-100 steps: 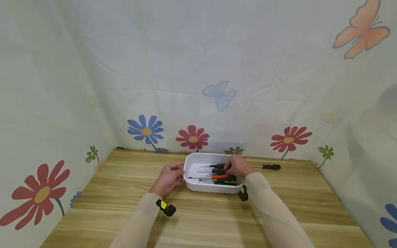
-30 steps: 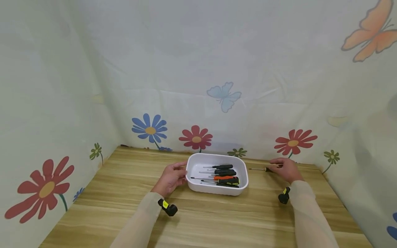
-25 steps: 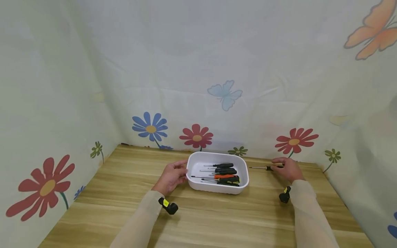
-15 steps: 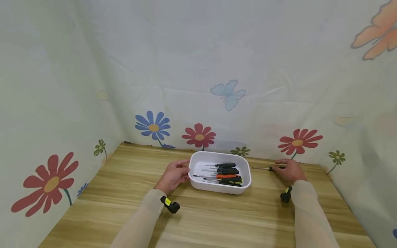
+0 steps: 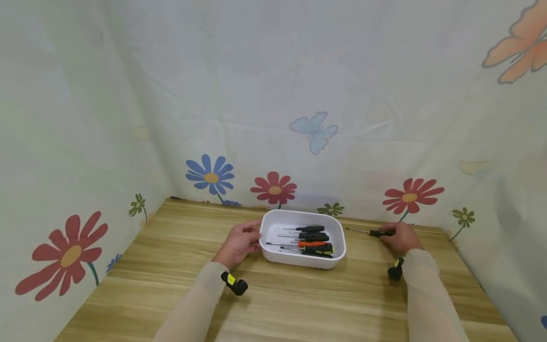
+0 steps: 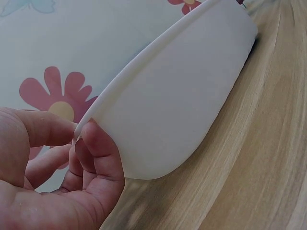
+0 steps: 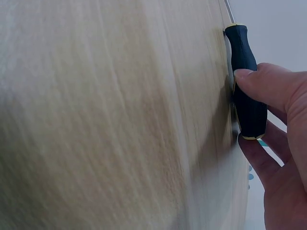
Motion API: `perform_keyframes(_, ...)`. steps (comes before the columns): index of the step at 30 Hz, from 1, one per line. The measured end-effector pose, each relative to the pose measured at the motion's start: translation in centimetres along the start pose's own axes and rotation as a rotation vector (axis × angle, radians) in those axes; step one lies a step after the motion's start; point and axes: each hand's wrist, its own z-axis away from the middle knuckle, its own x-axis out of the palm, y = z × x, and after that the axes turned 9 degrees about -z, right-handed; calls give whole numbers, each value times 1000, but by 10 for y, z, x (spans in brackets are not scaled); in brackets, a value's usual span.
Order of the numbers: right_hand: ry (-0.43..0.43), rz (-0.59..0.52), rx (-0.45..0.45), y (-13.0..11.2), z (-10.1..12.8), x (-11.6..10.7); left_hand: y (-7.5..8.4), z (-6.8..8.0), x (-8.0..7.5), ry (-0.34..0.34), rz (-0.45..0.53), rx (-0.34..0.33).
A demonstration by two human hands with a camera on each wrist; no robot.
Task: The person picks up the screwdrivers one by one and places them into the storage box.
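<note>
A white tray sits on the wooden table with several screwdrivers inside, black, orange and yellow-black handled. My left hand holds the tray's left rim, thumb on the outer wall and fingers over the edge. To the right of the tray, my right hand pinches the black handle of a screwdriver lying on the table, its thin shaft pointing left toward the tray. In the right wrist view the thumb and fingers wrap that black handle.
The wooden table is closed in by flowered fabric walls at the back and both sides. A small black camera is strapped to each wrist.
My right hand left the tray, moved right to the screwdriver on the table and took hold of its handle. The left hand stayed on the tray's rim.
</note>
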Motion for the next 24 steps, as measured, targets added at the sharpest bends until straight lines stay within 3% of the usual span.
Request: perform_keyframes(24,2,14,-22,-3,3,-1,-1,-1,1,8,6,-7)
